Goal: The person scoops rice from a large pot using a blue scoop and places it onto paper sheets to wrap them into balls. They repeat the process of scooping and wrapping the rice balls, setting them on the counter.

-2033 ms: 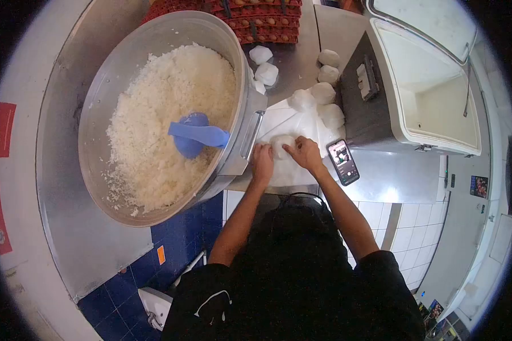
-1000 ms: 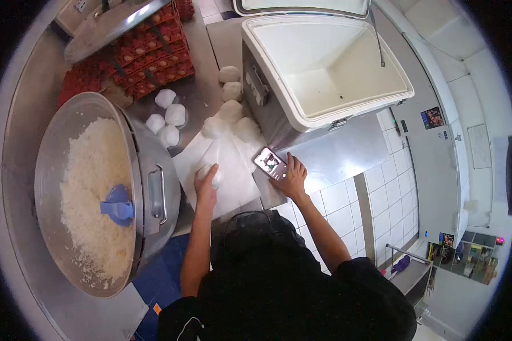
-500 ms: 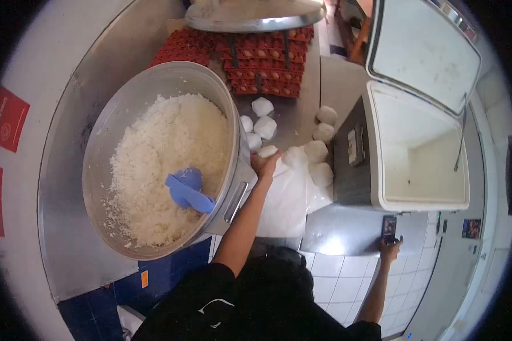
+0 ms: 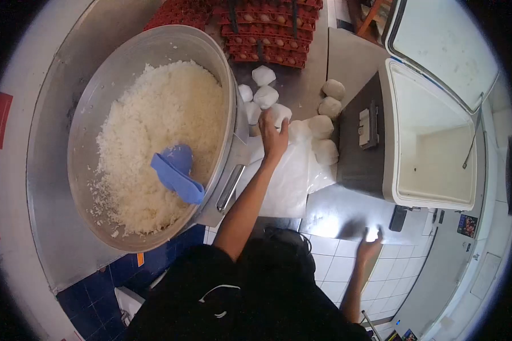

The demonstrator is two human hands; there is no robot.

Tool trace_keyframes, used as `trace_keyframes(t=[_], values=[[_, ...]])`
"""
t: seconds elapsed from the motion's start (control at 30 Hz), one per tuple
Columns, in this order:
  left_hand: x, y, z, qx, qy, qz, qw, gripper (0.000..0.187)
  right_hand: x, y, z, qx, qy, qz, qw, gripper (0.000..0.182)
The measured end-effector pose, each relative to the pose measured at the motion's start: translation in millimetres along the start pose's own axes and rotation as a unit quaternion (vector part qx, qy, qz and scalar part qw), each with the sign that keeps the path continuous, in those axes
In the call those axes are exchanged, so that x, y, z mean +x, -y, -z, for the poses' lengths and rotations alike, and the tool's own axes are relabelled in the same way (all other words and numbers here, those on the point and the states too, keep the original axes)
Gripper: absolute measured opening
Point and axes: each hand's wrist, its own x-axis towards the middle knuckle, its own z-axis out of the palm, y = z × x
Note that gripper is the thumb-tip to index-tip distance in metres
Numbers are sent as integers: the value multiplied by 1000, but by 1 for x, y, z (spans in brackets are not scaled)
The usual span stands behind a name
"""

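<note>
My left hand [image 4: 274, 137] is at the near side of a white wrapped bundle [image 4: 280, 113], fingers and thumb on either side of it. Several similar bundles [image 4: 265, 96] sit close by on the metal counter. Beneath my left forearm, white sheets [image 4: 276, 184] lie at the counter's front edge. My right hand [image 4: 370, 245] is open over the front edge, fingers apart and holding nothing. Near it, a dark phone [image 4: 398, 218] lies on the metal surface. Left of my left hand, a large metal pot [image 4: 224, 85] of white rice [image 4: 159, 125] contains a blue scoop-like thing [image 4: 179, 173], partly sunk in the rice.
A grey cooler [image 4: 361, 136] with its lid [image 4: 438, 45] raised stands on the right. More round bundles [image 4: 326, 152] line its left side. Stacked red egg trays [image 4: 267, 34] are at the back. White floor tiles [image 4: 330, 267] show below the counter.
My right hand has let go of the phone, which now lies on the counter. My left hand has moved forward with a bundle, beside the others. The view has shifted.
</note>
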Motion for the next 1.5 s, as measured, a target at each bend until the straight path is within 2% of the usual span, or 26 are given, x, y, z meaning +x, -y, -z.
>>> trace_keyframes(t=[0.07,0.13,0.2,0.3,0.33,0.4,0.53,0.6,0.63,0.67,0.73,0.77,0.8,0.87,0.9,0.93,1.0,1.03,1.07,1.13,1.17,1.23,1.33,1.43,1.47,1.5], values=[[-30,-11,63,-76,175,-14,982,34,-23,79,-6,155,162,-48,973,28],[-79,3,118,-79,331,35,940,23,-30,147,-27,258,270,57,926,22],[-116,28,155,11,377,-86,922,22,-27,206,-58,275,324,195,884,25],[-128,42,180,20,421,-161,893,31,-25,248,-97,277,358,270,850,31],[-124,44,181,26,418,-163,893,31,-25,250,-108,242,365,290,851,34],[-117,38,180,168,351,-240,890,42,-23,254,-113,205,376,312,848,37],[-97,42,164,224,346,-153,898,47,-22,250,-115,192,413,299,839,45],[-89,49,149,165,348,-120,915,42,-21,249,-113,190,405,303,841,45],[-84,52,145,163,330,-178,913,29,-20,251,-112,185,412,300,840,45],[-81,58,139,159,328,-179,914,29,-18,253,-113,182,417,297,840,45],[-81,70,128,206,392,-107,890,19,-17,253,-114,180,419,300,838,45],[-82,67,124,218,317,-112,916,9,-16,251,-114,181,422,303,835,44],[-77,55,123,215,321,-114,915,9,-16,250,-114,179,421,299,838,44],[-70,33,122,101,292,114,944,12,-17,252,-114,180,415,302,839,44],[-79,41,113,85,217,81,969,13,-18,253,-114,182,414,303,839,44],[-83,50,101,86,215,80,970,13,-17,254,-114,173,416,302,840,44],[-80,48,87,-178,140,225,948,22,-17,254,-112,162,416,299,843,45],[-82,48,84,-161,139,234,949,34,-17,254,-112,166,417,299,842,45],[-81,44,82,-162,139,234,949,34,-16,255,-111,170,419,299,840,46],[-80,36,78,-27,138,96,985,45,-16,256,-109,174,424,294,839,45],[-74,35,81,-28,137,96,986,45,-15,257,-108,179,428,287,838,45],[-64,34,95,97,314,-10,944,57,-15,256,-108,169,424,298,839,45],[-58,31,111,108,382,45,917,66,-17,257,-108,165,419,306,839,44],[-66,45,106,47,332,126,933,70,-17,259,-107,161,419,302,841,44],[-66,45,103,43,333,124,934,70,-16,260,-106,155,422,301,841,44],[-67,45,100,63,325,29,943,70,-14,261,-106,151,420,301,843,44]])
